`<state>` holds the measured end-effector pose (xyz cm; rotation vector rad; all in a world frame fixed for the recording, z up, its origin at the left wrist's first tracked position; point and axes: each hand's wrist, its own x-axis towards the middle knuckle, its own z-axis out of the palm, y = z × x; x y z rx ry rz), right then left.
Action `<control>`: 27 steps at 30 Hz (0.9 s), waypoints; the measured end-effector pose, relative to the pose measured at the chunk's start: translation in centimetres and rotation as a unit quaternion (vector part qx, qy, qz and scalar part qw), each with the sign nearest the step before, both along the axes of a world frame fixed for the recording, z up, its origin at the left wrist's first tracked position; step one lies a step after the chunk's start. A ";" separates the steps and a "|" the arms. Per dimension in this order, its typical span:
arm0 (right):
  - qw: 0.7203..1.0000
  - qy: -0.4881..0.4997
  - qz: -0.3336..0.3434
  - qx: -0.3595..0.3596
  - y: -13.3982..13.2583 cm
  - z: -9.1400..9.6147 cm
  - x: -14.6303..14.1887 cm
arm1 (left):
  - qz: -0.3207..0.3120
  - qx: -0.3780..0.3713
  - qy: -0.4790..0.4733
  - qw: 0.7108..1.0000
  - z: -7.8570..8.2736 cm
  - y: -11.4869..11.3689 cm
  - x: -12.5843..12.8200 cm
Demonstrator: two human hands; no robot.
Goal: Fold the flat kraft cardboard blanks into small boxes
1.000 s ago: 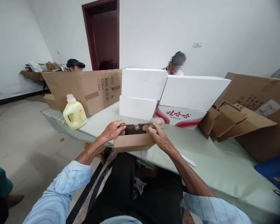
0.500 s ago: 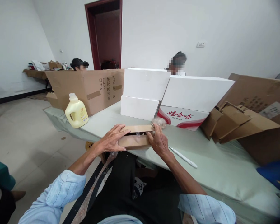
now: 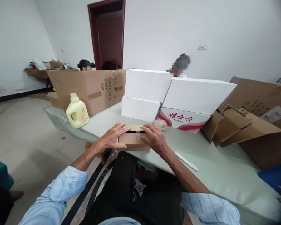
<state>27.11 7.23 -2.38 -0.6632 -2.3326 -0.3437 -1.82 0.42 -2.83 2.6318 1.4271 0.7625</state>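
Observation:
A small brown cardboard box (image 3: 133, 143) sits at the table's near edge, its two top flaps almost meeting over a narrow dark gap. A short piece of clear tape (image 3: 138, 135) crosses that gap near the middle. My left hand (image 3: 112, 136) grips the left end, thumb on the near flap and fingers on the far side. Over the right end, my right hand (image 3: 155, 137) clasps the box, with fingers across the top by the gap. Right of that hand lies a slim white-handled tool (image 3: 186, 161), partly hidden by my forearm; a crumpled clear plastic clump (image 3: 161, 124) rests just behind.
A yellow jug (image 3: 77, 112) stands at the left of the green-covered table (image 3: 215, 165). White boxes (image 3: 147, 84), a red-and-white carton (image 3: 182, 120) and a large brown carton (image 3: 89, 90) line the back. Folded cardboard (image 3: 236, 125) leans at right. Two people sit beyond the boxes.
The flaps have come closer together, so the gap between them is narrower. My right hand has shifted left, further over the top of the box. The left hand stays on its end.

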 end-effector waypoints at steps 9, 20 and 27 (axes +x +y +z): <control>1.000 0.017 0.014 -0.009 -0.4 0.3 -1.1 | -0.023 0.012 -0.034 0.999 0.3 0.7 -0.2; 0.995 0.069 0.056 -0.051 -1.0 0.9 -1.3 | -0.015 0.002 -0.024 1.000 0.6 0.2 0.0; 0.966 0.135 0.094 -0.198 -0.7 3.8 -1.1 | -0.017 0.009 0.001 1.000 0.8 -0.9 0.4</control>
